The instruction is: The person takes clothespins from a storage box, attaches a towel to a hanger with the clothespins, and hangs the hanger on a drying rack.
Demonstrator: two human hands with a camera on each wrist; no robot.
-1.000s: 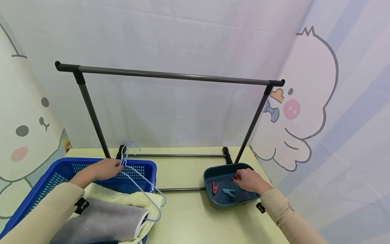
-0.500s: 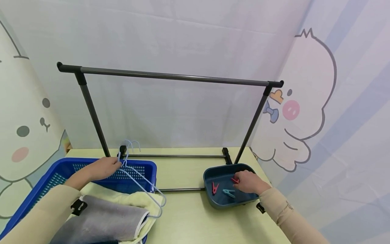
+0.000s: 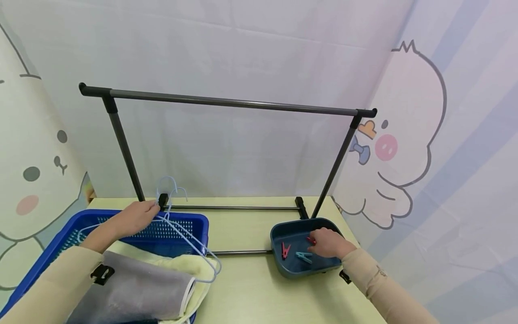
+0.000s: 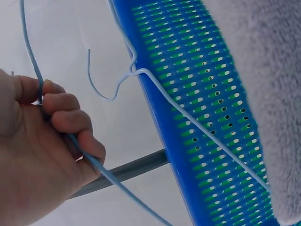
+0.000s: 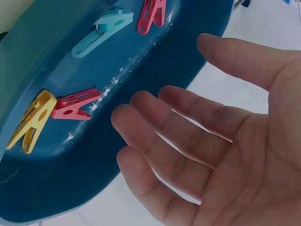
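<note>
My left hand (image 3: 131,221) is over the back of the blue basket (image 3: 204,225) and grips a light blue wire hanger (image 4: 115,181) near its neck. A second light blue hanger (image 4: 202,128) rests against the basket rim, its hook close by the held one. In front of them, a folded grey towel (image 3: 145,288) lies over pale yellow cloth (image 3: 202,270). On the other side, my right hand (image 3: 328,243) hovers over a dark blue tub (image 3: 279,267), fingers spread and holding nothing. Inside are pink clothespins (image 5: 75,106), a light blue clothespin (image 5: 103,34) and a yellow clothespin (image 5: 34,120).
Behind the basket and tub stands a dark metal clothes rack (image 3: 234,102), its top bar high across the view. Its lower bars run along the pale yellow table (image 3: 243,297). A printed curtain (image 3: 251,148) hangs at the back and both sides.
My left hand shifts up and left, drawing the held hanger apart from the other; its hook stands higher and its far arm now shows over the basket. The right hand barely moves.
</note>
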